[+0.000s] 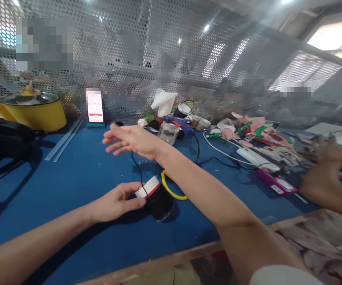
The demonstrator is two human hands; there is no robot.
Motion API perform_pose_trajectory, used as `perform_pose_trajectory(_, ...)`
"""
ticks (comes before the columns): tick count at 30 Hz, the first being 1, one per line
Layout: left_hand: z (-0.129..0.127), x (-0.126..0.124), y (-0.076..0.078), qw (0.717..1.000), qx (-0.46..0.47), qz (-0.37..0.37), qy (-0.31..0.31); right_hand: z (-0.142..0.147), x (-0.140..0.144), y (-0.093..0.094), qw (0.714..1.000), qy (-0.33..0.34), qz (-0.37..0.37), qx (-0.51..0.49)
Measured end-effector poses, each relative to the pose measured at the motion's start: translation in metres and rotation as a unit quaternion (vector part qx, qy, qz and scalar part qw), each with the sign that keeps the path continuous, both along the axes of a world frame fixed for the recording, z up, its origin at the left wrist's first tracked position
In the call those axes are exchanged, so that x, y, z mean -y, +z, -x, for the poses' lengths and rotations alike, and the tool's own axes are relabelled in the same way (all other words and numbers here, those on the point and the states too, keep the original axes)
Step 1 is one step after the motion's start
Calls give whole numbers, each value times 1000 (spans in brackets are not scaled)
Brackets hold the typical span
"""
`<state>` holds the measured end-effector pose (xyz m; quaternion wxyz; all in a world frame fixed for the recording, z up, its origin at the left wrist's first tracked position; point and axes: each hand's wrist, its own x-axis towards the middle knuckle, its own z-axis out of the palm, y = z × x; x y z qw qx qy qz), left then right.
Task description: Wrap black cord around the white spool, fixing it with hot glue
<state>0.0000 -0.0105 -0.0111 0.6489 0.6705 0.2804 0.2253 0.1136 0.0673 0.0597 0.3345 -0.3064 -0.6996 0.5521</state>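
Observation:
My left hand [115, 202] rests on the blue table [69, 186] and grips a small black fuzzy hat-shaped piece [159, 202] with a white and red band at its rim. My right hand [130, 140] is stretched out above the table, fingers apart and empty, blurred with motion. It hovers toward a phone [95, 107] that stands upright at the back. A yellow ring [171, 186] lies on the table just right of the black piece. A blue glue gun [178, 122] rests over a glass jar [168, 132] behind my right hand.
A yellow pot with a lid [31, 111] sits at the back left beside a black bag [1, 142]. Pink, red and green craft cut-outs [256, 134], a white mouse [252, 156] and a pink case [274, 182] lie at right. Another person's hands [325, 166] work at the far right. A perforated metal screen [159, 51] backs the table.

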Motion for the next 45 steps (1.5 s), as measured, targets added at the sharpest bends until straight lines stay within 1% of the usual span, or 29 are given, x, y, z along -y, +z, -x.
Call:
perform_pose_trajectory(2, 1, -2, 0, 999, 26, 4, 20, -3, -1, -1, 992, -55, -77, 88)
perform_pose_trajectory(4, 2, -5, -1, 998, 44, 1, 46, -15, 2, -3, 970, -139, -141, 144)
perform_pose_trajectory(6, 2, -8, -1, 996, 51, -9, 76, -33, 8, -3, 952, -194, -165, 168)
perform_pose_trajectory(8, 3, -10, -2, 993, 50, -23, 105, -50, 19, -3, 944, -213, -171, 187)
perform_pose_trajectory(11, 4, -15, -4, 989, 34, -54, 132, -69, 35, -6, 939, -208, -173, 211)
perform_pose_trajectory(12, 4, -16, -4, 988, 24, -70, 137, -75, 38, -7, 934, -221, -179, 216)
perform_pose_trajectory(13, 5, -17, -5, 986, 11, -90, 143, -81, 39, -8, 925, -247, -191, 218)
perform_pose_trajectory(14, 6, -18, -5, 982, -3, -115, 152, -88, 37, -8, 907, -289, -214, 218)
perform_pose_trajectory(15, 7, -19, -5, 977, -20, -142, 160, -95, 32, -8, 880, -345, -243, 218)
perform_pose_trajectory(16, 8, -20, -5, 970, -38, -169, 169, -103, 26, -6, 844, -407, -273, 217)
perform_pose_trajectory(17, 9, -21, -6, 965, -52, -189, 174, -112, 17, -4, 800, -469, -300, 221)
perform_pose_trajectory(18, 9, -21, -6, 960, -67, -206, 179, -121, 8, -2, 762, -522, -308, 227)
perform_pose_trajectory(19, 10, -22, -6, 955, -79, -219, 182, -128, -2, 1, 744, -552, -292, 237)
perform_pose_trajectory(20, 10, -22, -6, 952, -91, -227, 185, -135, -11, 4, 748, -561, -253, 249)
perform_pose_trajectory(22, 10, -22, -7, 947, -111, -238, 186, -143, -27, 6, 790, -533, -142, 269)
perform_pose_trajectory(24, 10, -22, -8, 944, -125, -244, 184, -145, -38, 6, 824, -494, -56, 271)
perform_pose_trajectory(28, 9, -22, -8, 943, -127, -248, 181, -143, -50, -2, 865, -449, 31, 224)
perform_pose_trajectory(30, 8, -22, -7, 943, -122, -247, 185, -142, -54, -8, 877, -439, 52, 189)
perform_pose_trajectory(32, 8, -22, -7, 945, -119, -243, 186, -141, -55, -14, 881, -444, 52, 155)
perform_pose_trajectory(35, 8, -23, -7, 947, -123, -232, 185, -138, -54, -22, 885, -451, 31, 107)
perform_pose_trajectory(39, 9, -23, -8, 947, -133, -229, 184, -132, -46, -22, 889, -455, -25, 47)
perform_pose_trajectory(43, 10, -24, -7, 946, -132, -225, 190, -125, -21, -15, 896, -436, -86, 4)
perform_pose_trajectory(45, 10, -24, -7, 946, -126, -225, 196, -119, -2, -15, 908, -406, -102, 1)
